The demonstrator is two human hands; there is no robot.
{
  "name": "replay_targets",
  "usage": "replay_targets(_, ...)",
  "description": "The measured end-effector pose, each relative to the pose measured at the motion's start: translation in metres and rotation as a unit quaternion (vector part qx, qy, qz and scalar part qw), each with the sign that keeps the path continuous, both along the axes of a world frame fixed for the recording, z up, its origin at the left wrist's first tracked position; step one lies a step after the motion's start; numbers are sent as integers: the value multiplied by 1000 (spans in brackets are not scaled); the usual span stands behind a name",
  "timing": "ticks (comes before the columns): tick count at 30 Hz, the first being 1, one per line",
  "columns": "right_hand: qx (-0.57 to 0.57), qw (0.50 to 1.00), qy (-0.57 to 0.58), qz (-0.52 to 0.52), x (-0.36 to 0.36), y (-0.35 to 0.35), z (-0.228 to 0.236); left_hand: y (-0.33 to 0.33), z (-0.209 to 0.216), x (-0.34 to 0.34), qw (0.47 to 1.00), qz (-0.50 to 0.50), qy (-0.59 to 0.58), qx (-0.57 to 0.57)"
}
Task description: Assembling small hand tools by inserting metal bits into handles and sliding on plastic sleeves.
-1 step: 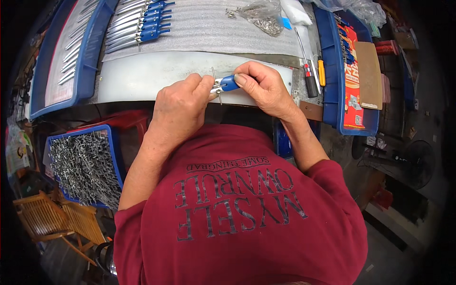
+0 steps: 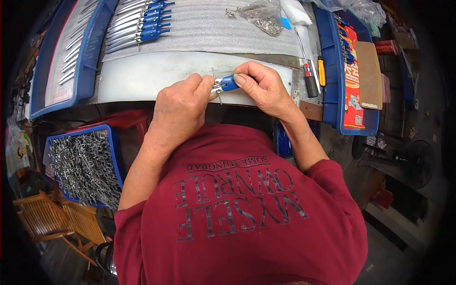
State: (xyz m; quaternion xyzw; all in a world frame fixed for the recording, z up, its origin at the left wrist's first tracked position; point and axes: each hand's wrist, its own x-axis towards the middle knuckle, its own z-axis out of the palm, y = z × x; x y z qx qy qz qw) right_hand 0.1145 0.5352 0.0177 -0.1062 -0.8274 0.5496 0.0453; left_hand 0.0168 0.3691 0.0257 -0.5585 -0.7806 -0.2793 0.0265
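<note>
Over the front edge of the white work board [image 2: 137,71], both of my hands hold one slim handle-like part with a blue end piece [image 2: 229,83]. My left hand [image 2: 183,102] is closed round its silver end, most of which is hidden inside the fist. My right hand [image 2: 266,90] pinches the blue end between thumb and fingers. Where silver meets blue, a thin metal pin [image 2: 213,73] sticks out crosswise on both sides, with small round screw heads beside it. Similar silver-and-blue parts [image 2: 137,35] lie in a row on the foam sheet [image 2: 199,35] at the back left.
A blue tray [image 2: 88,71] of silver pieces stands at left; another blue tray [image 2: 335,95] holds blue parts and cardboard at right. Two screwdrivers, one black-handled [image 2: 310,85], one yellow-handled [image 2: 321,73], lie beside it. A bag of screws [image 2: 268,23] sits behind. Lower left, a bin holds metal pieces [image 2: 85,166].
</note>
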Motion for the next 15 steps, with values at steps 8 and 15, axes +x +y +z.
replay_targets(8, -35, 999, -35, 16, 0, 5, 10, -2, -1, -4, 997, -31, -61, 25)
replay_targets(15, -53, 996, -40, 55, -2, 9, 14, 0, 3, -6, 997, -36, -56, 26)
